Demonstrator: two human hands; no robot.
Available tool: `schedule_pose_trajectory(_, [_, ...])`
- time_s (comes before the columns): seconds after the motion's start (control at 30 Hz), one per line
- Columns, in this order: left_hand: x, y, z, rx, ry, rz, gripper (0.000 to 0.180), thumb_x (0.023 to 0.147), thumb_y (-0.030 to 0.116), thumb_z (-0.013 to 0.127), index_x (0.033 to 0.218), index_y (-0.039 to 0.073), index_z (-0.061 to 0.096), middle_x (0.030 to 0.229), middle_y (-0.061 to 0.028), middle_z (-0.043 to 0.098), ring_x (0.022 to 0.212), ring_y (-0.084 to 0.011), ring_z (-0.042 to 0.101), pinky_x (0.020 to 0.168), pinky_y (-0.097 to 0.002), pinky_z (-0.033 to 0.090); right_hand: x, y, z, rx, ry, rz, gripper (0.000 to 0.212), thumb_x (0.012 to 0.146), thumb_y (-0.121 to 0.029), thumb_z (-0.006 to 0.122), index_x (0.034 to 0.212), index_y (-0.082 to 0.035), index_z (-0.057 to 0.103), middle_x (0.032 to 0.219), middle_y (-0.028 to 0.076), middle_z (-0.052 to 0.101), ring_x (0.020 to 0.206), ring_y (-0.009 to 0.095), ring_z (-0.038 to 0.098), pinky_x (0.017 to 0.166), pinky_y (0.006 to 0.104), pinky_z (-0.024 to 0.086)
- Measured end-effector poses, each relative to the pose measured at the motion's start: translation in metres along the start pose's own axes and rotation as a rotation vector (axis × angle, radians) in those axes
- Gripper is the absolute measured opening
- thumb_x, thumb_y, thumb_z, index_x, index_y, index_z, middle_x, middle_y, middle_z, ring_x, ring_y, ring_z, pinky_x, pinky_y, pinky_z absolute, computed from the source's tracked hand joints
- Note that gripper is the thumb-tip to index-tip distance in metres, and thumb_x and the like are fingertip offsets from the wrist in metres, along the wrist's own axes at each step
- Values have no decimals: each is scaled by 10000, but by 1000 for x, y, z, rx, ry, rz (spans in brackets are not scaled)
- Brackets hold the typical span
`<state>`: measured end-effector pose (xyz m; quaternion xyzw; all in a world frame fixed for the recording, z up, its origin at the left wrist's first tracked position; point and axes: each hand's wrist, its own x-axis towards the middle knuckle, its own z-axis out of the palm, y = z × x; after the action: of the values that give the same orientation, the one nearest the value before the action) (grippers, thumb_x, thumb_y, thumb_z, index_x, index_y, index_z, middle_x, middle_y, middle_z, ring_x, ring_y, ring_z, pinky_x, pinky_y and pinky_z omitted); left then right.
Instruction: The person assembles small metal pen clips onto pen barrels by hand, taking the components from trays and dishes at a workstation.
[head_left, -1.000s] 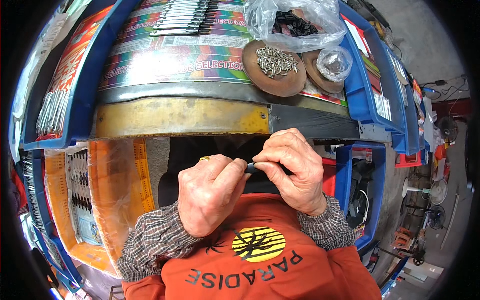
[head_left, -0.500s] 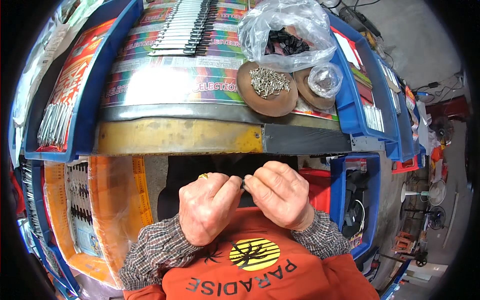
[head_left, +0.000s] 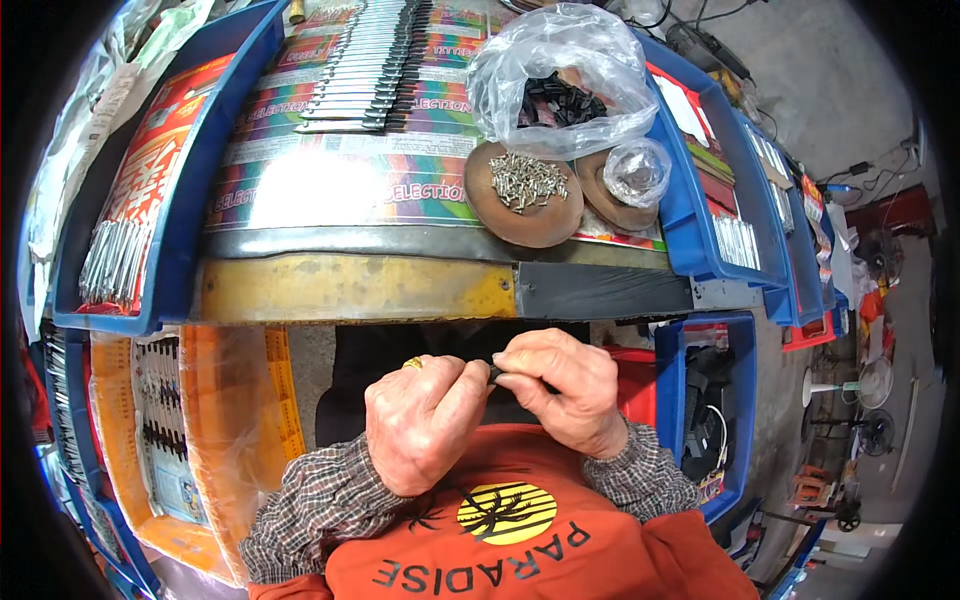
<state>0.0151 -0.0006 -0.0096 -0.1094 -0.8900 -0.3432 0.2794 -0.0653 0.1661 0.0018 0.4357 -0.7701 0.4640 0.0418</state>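
Note:
My left hand (head_left: 422, 425), with a gold ring on one finger, is closed in front of my chest, thumb and fingers pressed together. Facing it, my right hand (head_left: 568, 390) pinches at the same spot with thumb and fingertips. A small black piece (head_left: 494, 374) shows between the two sets of fingertips; most of it is hidden and its kind is unclear. Beyond the hands, on the bench, a brown round dish (head_left: 515, 230) holds a heap of small silvery metal pins (head_left: 528, 181). Behind that dish is a clear plastic bag (head_left: 625, 90) with black parts (head_left: 560, 102) in it.
Slim silvery rods with black ends (head_left: 365, 75) lie in a row on the bench. Blue trays (head_left: 180, 210) flank it, the left one with metal rods (head_left: 115, 262). The bench's front edge (head_left: 360, 290) runs just beyond my hands. An orange crate (head_left: 235, 430) stands at left.
My right hand's fingers have shifted, with the thumb now lower and more visible. Both hands remain together at the black piece. The view has tilted slightly.

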Motion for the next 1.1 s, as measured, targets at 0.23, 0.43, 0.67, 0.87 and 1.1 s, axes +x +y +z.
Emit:
schedule_pose_trajectory(0.23, [11,-2,-6,37,-19,0,301,636,-35,736,917,11,639,763,-97,613,632,-253,606,548,-341,475,43,23,-28,-378,143,-168,226,740,-61,751,942,-15,661,854,120,639,781,302,619,689,388,506])
schedule_pose_trajectory(0.43, [8,-9,-8,43,0,-58,279,650,-33,736,906,25,640,776,-97,620,647,-261,612,560,-350,482,63,54,-31,-561,94,-101,365,742,-185,759,1043,-9,654,978,122,598,971,298,542,806,413,462])
schedule_pose_trajectory(0.67, [5,-14,-6,32,-25,-98,268,669,-39,736,908,30,634,781,-96,620,666,-265,619,575,-353,495,64,63,-29,-621,16,-60,474,744,-320,743,1076,5,648,1040,120,569,1028,308,500,887,438,400])
schedule_pose_trajectory(0.87, [4,-16,-6,19,-35,-100,270,669,-45,733,908,23,630,792,-103,620,669,-267,619,577,-354,493,64,59,-28,-485,-5,-23,393,729,-221,764,1032,6,658,1026,114,575,1008,300,506,870,418,418])
schedule_pose_trajectory(1.1, [9,-18,-4,6,7,-59,261,670,-6,735,904,35,628,742,-81,575,607,-247,579,520,-348,467,61,58,-29,-303,53,-12,209,728,-30,704,935,-19,677,895,95,599,923,280,528,819,382,435])
